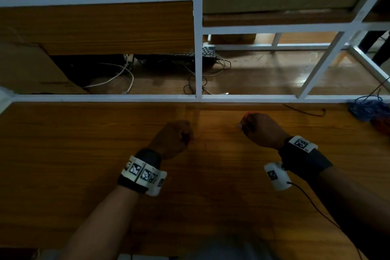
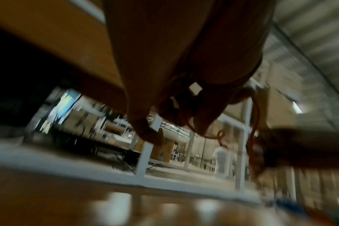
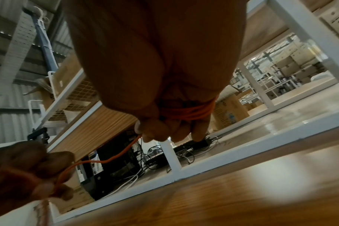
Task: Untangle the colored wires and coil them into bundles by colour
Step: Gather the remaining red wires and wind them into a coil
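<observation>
An orange wire is wound in several turns round the fingers of my right hand, which is closed in a fist over the wooden table. From that fist a free strand of the orange wire runs left to my left hand, whose curled fingers pinch it. The left wrist view is blurred and shows the left hand curled on the same thin wire. A bundle of blue wire lies at the table's far right edge, with a reddish-orange bundle just below it.
A thin dark wire lies on the table near the back right. A white metal frame borders the table's far edge. Behind it are a keyboard, loose cables and a cardboard box.
</observation>
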The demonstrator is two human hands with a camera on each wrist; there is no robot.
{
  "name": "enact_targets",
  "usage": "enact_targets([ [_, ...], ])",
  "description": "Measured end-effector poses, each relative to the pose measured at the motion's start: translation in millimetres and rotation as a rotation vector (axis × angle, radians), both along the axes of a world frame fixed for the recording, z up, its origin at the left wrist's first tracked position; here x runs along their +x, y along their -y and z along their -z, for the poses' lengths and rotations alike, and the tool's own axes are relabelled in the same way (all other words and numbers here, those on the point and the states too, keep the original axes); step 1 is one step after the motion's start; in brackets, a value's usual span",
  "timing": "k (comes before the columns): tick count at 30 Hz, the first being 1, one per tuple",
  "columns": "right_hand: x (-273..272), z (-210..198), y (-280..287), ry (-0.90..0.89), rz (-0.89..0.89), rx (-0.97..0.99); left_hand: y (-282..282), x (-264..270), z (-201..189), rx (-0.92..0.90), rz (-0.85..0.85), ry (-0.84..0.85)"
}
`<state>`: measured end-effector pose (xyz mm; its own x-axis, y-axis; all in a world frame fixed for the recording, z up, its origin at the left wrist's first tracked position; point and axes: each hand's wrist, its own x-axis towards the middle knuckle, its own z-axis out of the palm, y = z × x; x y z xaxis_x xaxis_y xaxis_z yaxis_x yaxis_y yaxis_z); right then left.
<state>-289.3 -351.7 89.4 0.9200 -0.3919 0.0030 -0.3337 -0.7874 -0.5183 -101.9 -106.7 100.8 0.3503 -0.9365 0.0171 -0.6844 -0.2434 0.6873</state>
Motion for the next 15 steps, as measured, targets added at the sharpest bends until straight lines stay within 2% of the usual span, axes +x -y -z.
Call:
enact_targets([
  [2,-1,1,7,-0.025,0.058,0.005,-2,-9,1,0.100,0.154,0.415],
  [3,-1,0,11,-0.025,0.093,0.003,-3,-13,3,0.156,0.218,0.541],
  [5,0,-5,16,-0.013,0.148,0.005,-9,-19,9,0.327,0.279,0.615],
  [8,2,-13,18,-0.014,0.152,0.013,-15,-9,19,0.572,0.251,0.561],
  [10,3,-13,14,-0.007,0.163,0.173,-15,0,24,0.612,0.140,0.377],
  [11,3,-12,10,-0.018,0.172,0.294,-14,3,24,0.555,0.081,0.277],
  [13,1,-12,1,-0.108,0.149,0.485,-9,10,26,0.335,0.002,0.196],
  [15,1,-11,-2,-0.229,0.074,0.614,-3,15,30,0.145,-0.203,0.093],
])
